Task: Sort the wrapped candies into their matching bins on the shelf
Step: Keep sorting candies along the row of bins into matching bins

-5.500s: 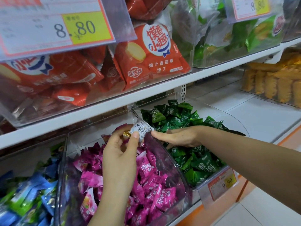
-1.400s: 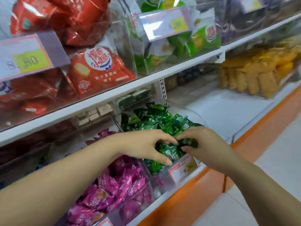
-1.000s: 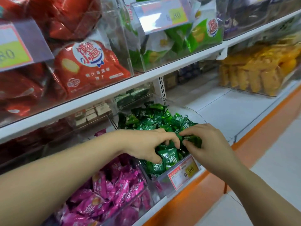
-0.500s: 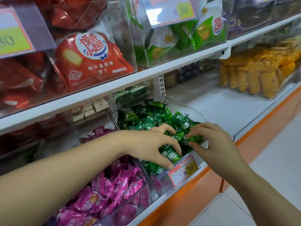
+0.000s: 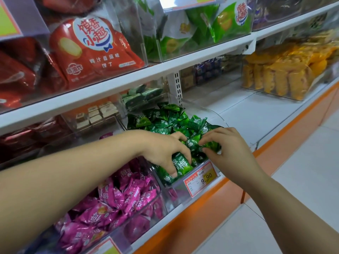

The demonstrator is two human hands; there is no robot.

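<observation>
The left hand [image 5: 165,153] curls thumb and fingers round a green wrapped candy [image 5: 182,165], while the right hand [image 5: 229,149], just beside it at 3 o'clock, pinches a second green candy [image 5: 210,145]. Both reach into the clear bin [image 5: 217,116] heaped with green candies [image 5: 165,121] on the shelf [image 5: 256,114]. A price tag [image 5: 201,178] fronts the bin. Pink candies [image 5: 119,198] fill the neighbouring bin at 7 o'clock.

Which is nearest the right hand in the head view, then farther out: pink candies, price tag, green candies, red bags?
1. Green candies, pinched by the right hand.
2. Price tag, just below, on the bin front.
3. Pink candies, next bin to the left.
4. Red bags, upper shelf, far left.
</observation>
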